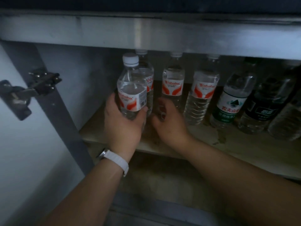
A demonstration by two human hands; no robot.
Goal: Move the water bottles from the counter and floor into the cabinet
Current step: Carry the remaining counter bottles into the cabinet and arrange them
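Note:
My left hand (123, 123) grips a clear water bottle (132, 88) with a white cap and a red and white label, holding it upright just above the front left of the cabinet shelf (236, 149). My right hand (169, 121) hovers beside it with loosely curled fingers and holds nothing. Its fingertips lie near the foot of a red-labelled bottle (173, 84) at the back. Another red-labelled bottle (147, 74) stands behind the held one, and a third (202, 93) stands to the right.
Further right on the shelf stand a green-labelled bottle (232, 98), a dark-labelled bottle (263, 108) and one more at the frame edge. The open cabinet door with its hinge (32, 88) is at the left. The counter's metal edge (146, 30) overhangs the bottle tops.

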